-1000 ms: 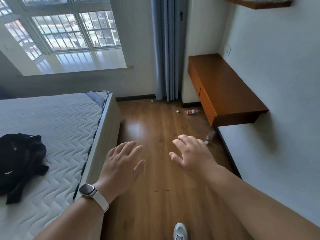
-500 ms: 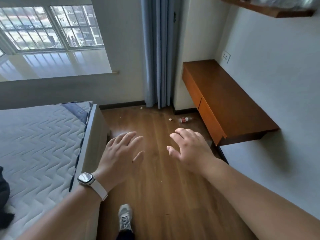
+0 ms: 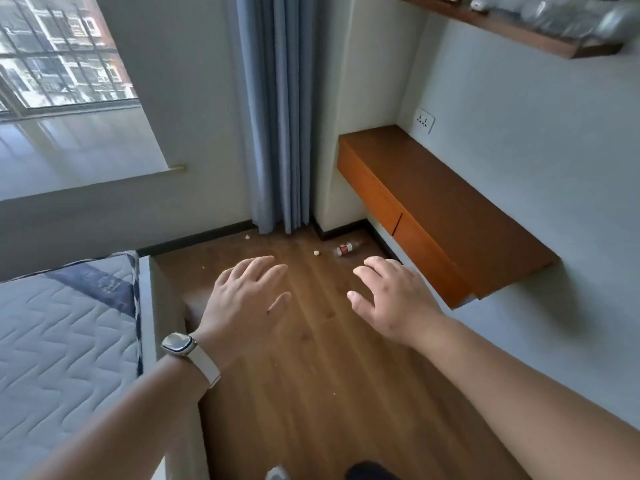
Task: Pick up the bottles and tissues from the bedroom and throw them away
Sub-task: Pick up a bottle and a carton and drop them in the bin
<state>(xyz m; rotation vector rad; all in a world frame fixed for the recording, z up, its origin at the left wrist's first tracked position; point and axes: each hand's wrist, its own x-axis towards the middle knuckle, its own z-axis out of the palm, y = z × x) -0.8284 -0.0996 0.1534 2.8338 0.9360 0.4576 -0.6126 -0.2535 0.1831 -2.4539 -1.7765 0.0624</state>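
Note:
A clear plastic bottle with a red label (image 3: 347, 248) lies on its side on the wooden floor in the far corner, under the end of the wall-mounted desk. A small crumpled tissue ball (image 3: 316, 252) sits just left of it, and another white scrap (image 3: 248, 236) lies by the skirting near the curtain. My left hand (image 3: 244, 299), with a watch on its wrist, and my right hand (image 3: 391, 296) hover palm down over the floor, both open and empty, well short of the bottle.
A bed with a quilted mattress (image 3: 62, 327) fills the left side. An orange-brown floating desk (image 3: 440, 209) juts from the right wall, with a shelf (image 3: 512, 32) above. A blue curtain (image 3: 277, 109) hangs in the corner beside a window. The wooden floor (image 3: 311, 375) forms a narrow aisle.
The view has moved forward and turned right toward the corner; the bottle and tissues look nearer. The second bottle under the desk and the black clothing on the bed have left the view.

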